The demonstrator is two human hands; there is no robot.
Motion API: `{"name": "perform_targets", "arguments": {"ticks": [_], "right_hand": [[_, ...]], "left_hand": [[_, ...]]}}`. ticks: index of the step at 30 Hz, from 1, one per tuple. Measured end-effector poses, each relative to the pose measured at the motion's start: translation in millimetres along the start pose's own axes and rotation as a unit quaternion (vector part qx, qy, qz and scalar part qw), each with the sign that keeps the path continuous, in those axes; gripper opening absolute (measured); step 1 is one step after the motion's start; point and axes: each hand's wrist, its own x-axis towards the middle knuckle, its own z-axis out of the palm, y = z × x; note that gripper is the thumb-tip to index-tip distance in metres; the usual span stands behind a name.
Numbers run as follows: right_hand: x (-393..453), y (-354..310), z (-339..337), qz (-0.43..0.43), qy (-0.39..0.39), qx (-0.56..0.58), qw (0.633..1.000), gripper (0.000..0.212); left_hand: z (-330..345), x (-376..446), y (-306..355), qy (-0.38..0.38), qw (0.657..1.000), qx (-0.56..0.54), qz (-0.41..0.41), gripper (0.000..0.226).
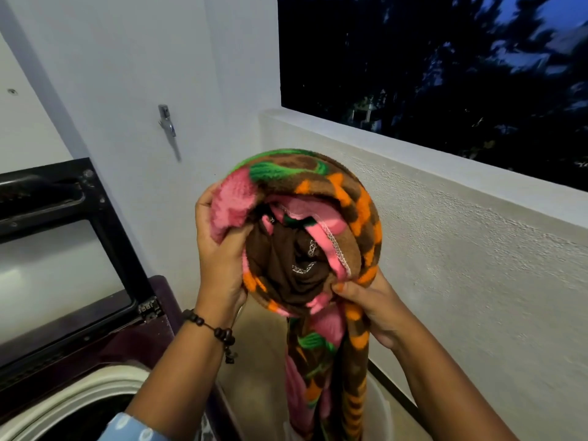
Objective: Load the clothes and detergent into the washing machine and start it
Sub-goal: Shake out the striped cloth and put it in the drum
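A bunched fleece blanket, brown with pink, orange and green patches, is held up in front of me. My left hand grips its left side and my right hand pinches its lower right edge. A long tail of the blanket hangs down into a white bucket on the floor. The top-loading washing machine stands at the lower left with its dark glass lid raised and the drum opening showing.
A white wall with a metal tap is behind the machine. On the right runs a low textured parapet wall under a dark open window. A strip of tan floor lies between the machine and the parapet.
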Motion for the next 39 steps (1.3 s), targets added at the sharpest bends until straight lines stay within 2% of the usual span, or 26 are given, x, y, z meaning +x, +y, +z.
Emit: {"name": "perform_targets", "arguments": {"ticks": [2, 5, 9, 11, 14, 17, 19, 20, 21, 22, 24, 28, 30, 35, 39], "right_hand": [[2.5, -0.4, -0.2, -0.013, 0.026, -0.01, 1.0, 0.098], [5.2, 0.0, -6.4, -0.037, 0.058, -0.038, 0.997, 0.081], [7.7, -3.7, -22.4, -0.082, 0.056, -0.11, 0.989, 0.08], [8.7, -9.9, -27.6, -0.097, 0.051, -0.148, 0.983, 0.083], [11.0, -20.3, -26.4, -0.119, 0.027, -0.258, 0.958, 0.089], [11.5, -24.7, -14.3, -0.146, -0.022, -0.393, 0.908, 0.082], [11.4, -25.6, -3.8, -0.17, -0.055, -0.433, 0.883, 0.078], [11.4, -26.1, 0.3, -0.177, -0.063, -0.441, 0.878, 0.078], [11.2, -26.7, 3.0, -0.181, -0.063, -0.448, 0.873, 0.078], [11.2, -26.7, 3.7, -0.183, -0.058, -0.454, 0.87, 0.079], [10.1, -27.3, 2.6, -0.174, -0.038, -0.467, 0.866, 0.081], [6.9, -29.8, 2.2, -0.14, -0.023, -0.451, 0.881, 0.091], [6.0, -30.9, -2.5, -0.123, -0.028, -0.429, 0.895, 0.1], [1.5, -28.7, -23.2, -0.054, -0.01, -0.333, 0.941, 0.128], [1.2, -11.9, -35.8, -0.021, -0.028, -0.243, 0.969, 0.141]], "left_hand": [[-4.5, -4.6, -4.2, -0.023, 0.999, 0.044, 0.015, 0.07], [-13.0, -10.6, -7.6, -0.07, 0.993, 0.093, -0.006, 0.082], [-34.0, -9.3, 2.8, -0.171, 0.969, 0.164, -0.071, 0.111], [-38.4, -5.7, 17.7, -0.226, 0.94, 0.237, -0.098, 0.132], [-26.4, -1.4, 37.9, -0.296, 0.864, 0.404, -0.049, 0.138], [-5.1, -3.1, 43.0, -0.349, 0.748, 0.565, 0.014, 0.14], [7.2, -5.5, 37.5, -0.384, 0.673, 0.632, 0.01, 0.142], [10.4, -7.3, 32.6, -0.398, 0.646, 0.652, 0.005, 0.14], [11.0, -8.4, 27.1, -0.405, 0.632, 0.66, 0.002, 0.138], [9.8, -9.1, 21.7, -0.403, 0.635, 0.659, 0.003, 0.134], [4.9, -9.0, 12.7, -0.389, 0.665, 0.637, 0.022, 0.122], [-4.8, -8.9, 3.5, -0.333, 0.764, 0.547, 0.077, 0.081], [-7.3, -9.4, 2.7, -0.296, 0.813, 0.494, 0.084, 0.07], [-11.3, -2.8, 12.2, -0.216, 0.918, 0.322, 0.082, 0.067], [-13.1, 6.5, 17.2, -0.109, 0.973, 0.19, 0.074, 0.072]]}}
